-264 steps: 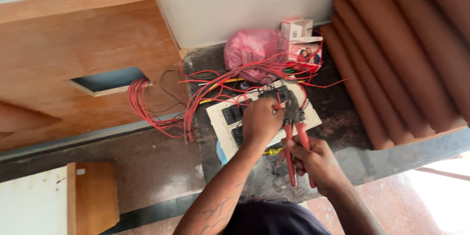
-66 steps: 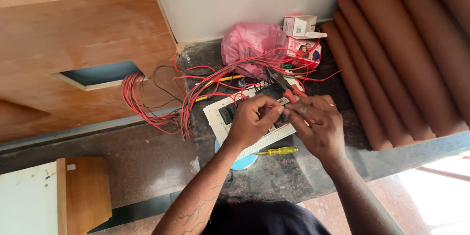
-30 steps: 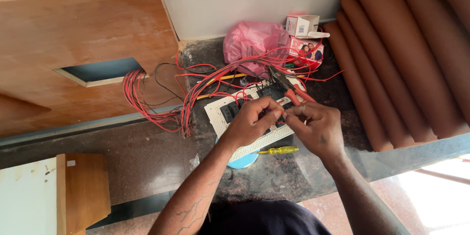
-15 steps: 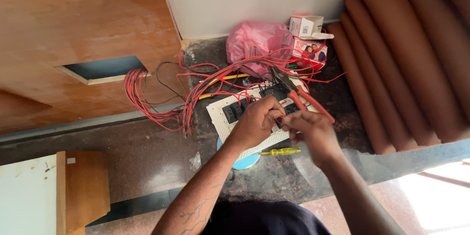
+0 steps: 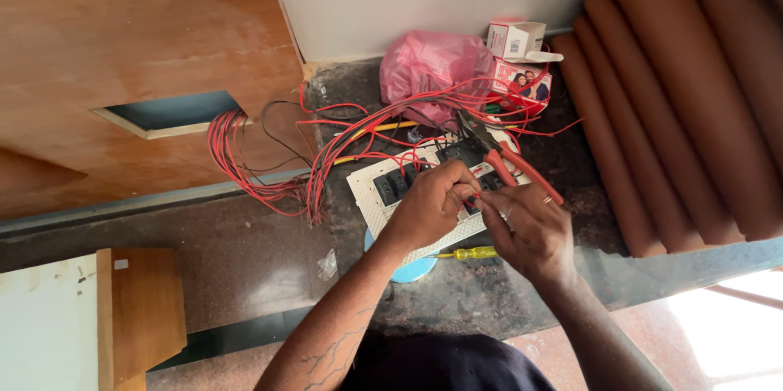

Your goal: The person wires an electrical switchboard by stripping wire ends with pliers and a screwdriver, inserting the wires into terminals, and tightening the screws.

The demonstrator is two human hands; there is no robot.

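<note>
Since half a second ago, both hands are sitting almost where they were, the right hand (image 5: 528, 232) having edged a little closer to the left hand (image 5: 428, 207); they are meeting fingertip to fingertip, pinching a red wire (image 5: 471, 200) over the white switch plate (image 5: 382, 210) beneath them; red-handled pliers (image 5: 504, 161) are lying just beyond the right hand; a yellow screwdriver (image 5: 466, 253) is resting below the fingers; a pink bag (image 5: 432, 69) is sitting farther off past the plate.
</note>
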